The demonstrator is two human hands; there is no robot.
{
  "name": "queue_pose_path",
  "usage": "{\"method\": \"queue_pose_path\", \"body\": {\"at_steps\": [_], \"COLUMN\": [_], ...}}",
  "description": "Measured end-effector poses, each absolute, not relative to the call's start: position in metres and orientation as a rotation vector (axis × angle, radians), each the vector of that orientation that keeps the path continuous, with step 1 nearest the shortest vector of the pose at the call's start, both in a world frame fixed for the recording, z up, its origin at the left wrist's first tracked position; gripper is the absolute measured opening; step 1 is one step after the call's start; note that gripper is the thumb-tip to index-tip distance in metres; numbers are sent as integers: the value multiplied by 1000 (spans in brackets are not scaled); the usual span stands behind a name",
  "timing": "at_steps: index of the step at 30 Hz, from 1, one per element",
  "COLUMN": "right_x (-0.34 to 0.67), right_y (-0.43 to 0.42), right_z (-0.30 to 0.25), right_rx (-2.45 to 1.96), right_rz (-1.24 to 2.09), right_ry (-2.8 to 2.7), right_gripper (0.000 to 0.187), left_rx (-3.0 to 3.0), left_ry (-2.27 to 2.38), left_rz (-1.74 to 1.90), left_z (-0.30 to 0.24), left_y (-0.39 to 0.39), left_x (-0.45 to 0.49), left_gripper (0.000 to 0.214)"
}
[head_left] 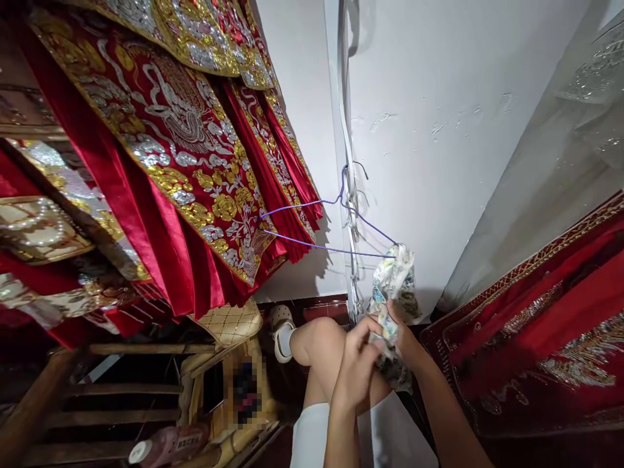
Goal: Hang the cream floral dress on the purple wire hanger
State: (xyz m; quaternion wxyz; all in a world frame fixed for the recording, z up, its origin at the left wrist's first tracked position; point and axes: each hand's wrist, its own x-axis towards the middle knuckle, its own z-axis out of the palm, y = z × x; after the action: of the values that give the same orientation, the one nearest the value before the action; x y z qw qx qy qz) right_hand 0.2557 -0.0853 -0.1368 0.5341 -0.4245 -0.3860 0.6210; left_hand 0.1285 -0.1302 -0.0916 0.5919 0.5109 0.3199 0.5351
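Observation:
A light cloth (394,276) with a blue, yellow and green print hangs over the right end of a purple wire hanger (336,248). My left hand (358,357) has its fingers closed on the lower, bunched part of the cloth. On the right side of the same bunch, my right hand (403,335) pinches the fabric. Below my hands more of the cloth droops beside my knee, partly hidden. The hanger's hook reaches up by white strips on the wall, and its left end lies in front of a red embroidered garment (205,156).
A bamboo seat or rack (121,390) stands at the lower left, with a pink bottle (170,445) on it. A gold quilted bag (231,322) lies behind it. Red embroidered fabric (546,344) fills the right side. A white wall (419,78) is ahead.

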Motion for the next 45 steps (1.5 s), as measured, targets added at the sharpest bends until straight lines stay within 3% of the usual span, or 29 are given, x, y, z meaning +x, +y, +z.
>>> {"method": "queue_pose_path", "body": {"at_steps": [3, 6, 8, 12, 16, 17, 21, 23, 25, 29, 33, 38, 45], "right_x": [261, 271, 277, 286, 299, 302, 306, 302, 297, 296, 317, 350, 351], "right_y": [-94, -100, -97, -75, -45, -35, 19, 48, 73, 90, 71, 48, 22], "right_z": [-133, -123, -112, -71, -20, -12, -9, -21, -36, -62, -67, -51, -41], "right_rx": [-983, -973, -962, -1036, -1117, -1161, -1217, -1214, -1252, -1271, -1338, -1434, -1398], "right_rz": [1742, 1835, 1866, 1692, 1287, 1140, 629, 511, 461, 442, 411, 346, 473], "right_ry": [-797, -858, -1095, -1680, -2001, -2003, -1884, -1884, -1892, -1893, -1970, -2084, -2037], "right_gripper": [62, 59, 46, 22, 8, 10, 60, 75, 74, 43, 40, 29, 14], "left_rx": [1473, 1621, 1694, 1882, 2111, 2175, 2470, 2559, 2544, 2424, 2345, 2545, 2490], "left_ry": [845, 925, 950, 789, 852, 931, 1292, 1493, 1623, 1848, 2056, 1919, 1604], "left_rz": [1161, 1171, 1197, 939, 606, 542, 270, 68, -134, -284, -102, 372, 1064], "left_z": [-90, -89, -89, -99, -114, -114, -93, -76, -61, -48, -48, -53, -33], "left_y": [-137, -130, -117, -85, -55, -49, -31, -26, -26, -28, -28, -20, -4], "left_x": [128, 117, 108, 92, 68, 59, 17, 0, -12, -24, -29, -27, -13], "left_gripper": [8, 29, 40, 52, 60, 57, 45, 40, 38, 38, 38, 23, 38]}}
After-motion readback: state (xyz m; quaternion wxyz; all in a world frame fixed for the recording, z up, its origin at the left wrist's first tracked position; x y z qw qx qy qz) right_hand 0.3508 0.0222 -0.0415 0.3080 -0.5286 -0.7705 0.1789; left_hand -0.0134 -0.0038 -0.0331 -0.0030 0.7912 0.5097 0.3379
